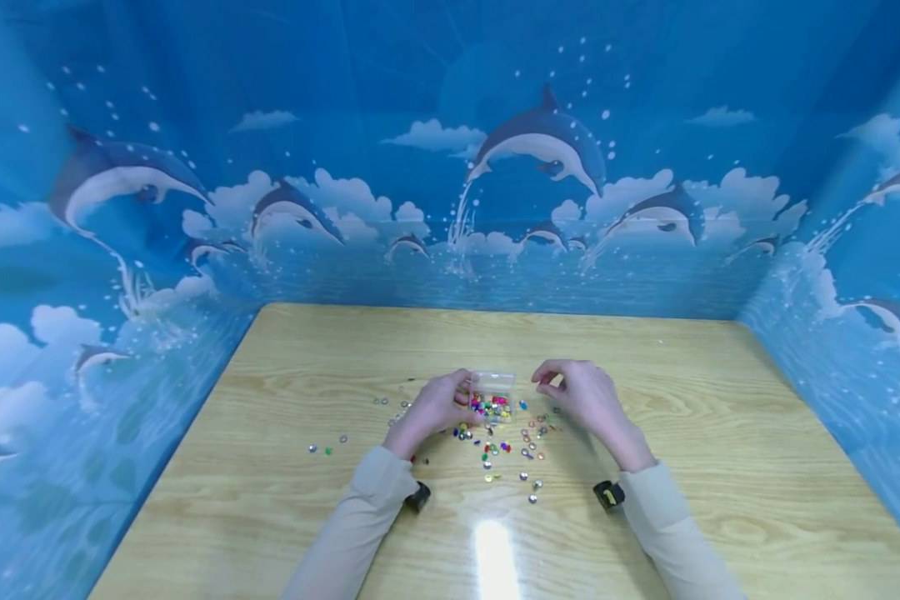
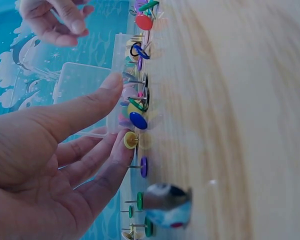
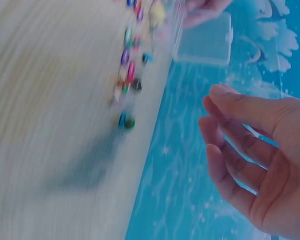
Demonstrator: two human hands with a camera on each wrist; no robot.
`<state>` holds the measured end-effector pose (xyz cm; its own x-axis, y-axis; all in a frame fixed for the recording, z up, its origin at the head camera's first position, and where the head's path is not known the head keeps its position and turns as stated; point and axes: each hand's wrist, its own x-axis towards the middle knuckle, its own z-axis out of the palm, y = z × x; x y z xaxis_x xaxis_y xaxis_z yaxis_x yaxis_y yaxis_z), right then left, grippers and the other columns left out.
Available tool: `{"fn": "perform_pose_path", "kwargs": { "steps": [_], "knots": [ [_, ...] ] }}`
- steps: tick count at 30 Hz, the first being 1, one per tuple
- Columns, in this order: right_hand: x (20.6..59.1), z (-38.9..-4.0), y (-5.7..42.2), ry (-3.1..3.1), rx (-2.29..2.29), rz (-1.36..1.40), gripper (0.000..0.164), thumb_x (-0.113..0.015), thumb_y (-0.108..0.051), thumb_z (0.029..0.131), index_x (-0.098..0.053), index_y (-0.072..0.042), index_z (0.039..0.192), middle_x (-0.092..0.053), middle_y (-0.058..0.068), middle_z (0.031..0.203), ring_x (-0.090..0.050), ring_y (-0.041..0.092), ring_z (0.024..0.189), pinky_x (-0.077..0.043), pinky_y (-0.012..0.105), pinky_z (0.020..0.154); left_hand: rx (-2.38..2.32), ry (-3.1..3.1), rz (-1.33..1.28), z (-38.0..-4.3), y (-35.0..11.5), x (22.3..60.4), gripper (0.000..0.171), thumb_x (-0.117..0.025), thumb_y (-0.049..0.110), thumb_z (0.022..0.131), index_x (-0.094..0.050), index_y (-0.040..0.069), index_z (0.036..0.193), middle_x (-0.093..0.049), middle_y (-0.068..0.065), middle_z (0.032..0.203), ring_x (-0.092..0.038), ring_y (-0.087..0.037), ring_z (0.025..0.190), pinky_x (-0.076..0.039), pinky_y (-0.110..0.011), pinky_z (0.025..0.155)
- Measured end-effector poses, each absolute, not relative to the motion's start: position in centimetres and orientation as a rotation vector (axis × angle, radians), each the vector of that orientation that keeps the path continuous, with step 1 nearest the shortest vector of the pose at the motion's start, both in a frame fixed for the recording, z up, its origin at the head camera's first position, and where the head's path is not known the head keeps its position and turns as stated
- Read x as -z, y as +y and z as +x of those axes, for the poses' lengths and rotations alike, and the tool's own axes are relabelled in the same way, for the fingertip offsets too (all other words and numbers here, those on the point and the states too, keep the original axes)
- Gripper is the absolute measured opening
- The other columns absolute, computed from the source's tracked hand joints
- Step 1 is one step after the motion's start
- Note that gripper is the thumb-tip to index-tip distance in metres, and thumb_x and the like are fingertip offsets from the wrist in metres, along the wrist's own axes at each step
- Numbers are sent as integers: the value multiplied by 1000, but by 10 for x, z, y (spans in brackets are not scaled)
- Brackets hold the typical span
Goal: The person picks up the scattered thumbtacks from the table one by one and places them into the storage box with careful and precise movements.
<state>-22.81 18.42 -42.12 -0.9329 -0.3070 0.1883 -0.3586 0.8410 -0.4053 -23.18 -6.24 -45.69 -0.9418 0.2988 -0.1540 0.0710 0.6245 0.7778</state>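
Note:
A small clear plastic box (image 1: 492, 407) with its lid (image 1: 492, 381) raised holds a heap of colourful thumbtacks. My left hand (image 1: 438, 406) grips the box at its left side, with the thumb (image 2: 92, 107) near its front edge. In the left wrist view, a yellow thumbtack (image 2: 131, 140) lies against the fingers and a blue thumbtack (image 2: 138, 120) lies beside the box. To the right of the box, my right hand (image 1: 581, 393) is raised above the table. Its thumb (image 3: 240, 102) rests close to the index fingertip, and nothing shows between them.
Loose thumbtacks (image 1: 495, 448) and small ring-like pieces (image 1: 532, 433) are scattered before the box and to both sides. A few lie farther left, such as a silver one (image 1: 312, 448). The wooden table (image 1: 720, 433) meets a blue dolphin-print curtain (image 1: 450, 167) at its back.

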Motion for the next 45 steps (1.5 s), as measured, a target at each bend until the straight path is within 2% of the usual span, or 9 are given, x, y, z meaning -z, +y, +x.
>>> {"fn": "perform_pose_path", "kwargs": {
  "steps": [8,10,16,23,30,37,41,45],
  "knots": [
    [427,-229,207,-2965,-538,497,13,-80,-5,84,-77,-13,93,-76,3,90,-57,10,60,-45,26,52,-1211,2588,304,-232,-63,458,70,-87,19,78,-55,10,140,-65,-10,128,-64,-24,112,-55,-39,97],
    [430,-228,210,-3004,-509,514,13,-80,-5,83,-77,-13,93,-76,3,89,-58,10,61,-47,27,54,-1210,2591,302,-232,-63,457,70,-87,18,78,-55,10,140,-65,-10,127,-64,-24,111,-55,-39,97],
    [439,-230,210,-3081,-486,486,15,-82,-6,80,-78,-15,91,-76,2,90,-67,17,77,-57,37,69,-1202,2604,308,-233,-62,457,70,-87,17,77,-55,10,139,-65,-10,126,-65,-24,110,-56,-38,97],
    [443,-232,212,-3097,-470,475,11,-80,-6,83,-79,-15,89,-76,4,91,-68,20,78,-57,39,68,-1205,2599,288,-234,-61,457,69,-87,18,78,-56,12,139,-65,-9,127,-64,-23,111,-55,-38,98],
    [440,-229,208,-3023,-530,459,6,-78,-10,87,-78,-12,92,-77,7,92,-58,12,60,-47,28,54,-1219,2580,291,-233,-62,457,70,-87,20,78,-55,11,140,-65,-11,129,-64,-25,112,-55,-40,98],
    [435,-224,184,-2962,-599,558,5,-80,-14,86,-77,-14,90,-77,1,85,-54,5,55,-45,25,52,-1225,2578,293,-233,-63,457,71,-87,19,77,-55,11,140,-65,-10,129,-64,-25,112,-55,-40,98],
    [436,-222,169,-2924,-621,584,5,-81,-15,85,-77,-16,89,-76,0,83,-46,4,48,-38,21,46,-1227,2584,296,-234,-63,458,70,-87,19,77,-55,11,140,-65,-10,128,-64,-24,112,-55,-40,98],
    [434,-222,159,-2881,-629,604,6,-82,-16,84,-77,-16,88,-76,0,82,-45,4,47,-36,20,43,-1225,2583,297,-234,-63,459,71,-88,19,77,-55,11,140,-65,-10,128,-64,-24,111,-55,-39,97]
  ]
}}
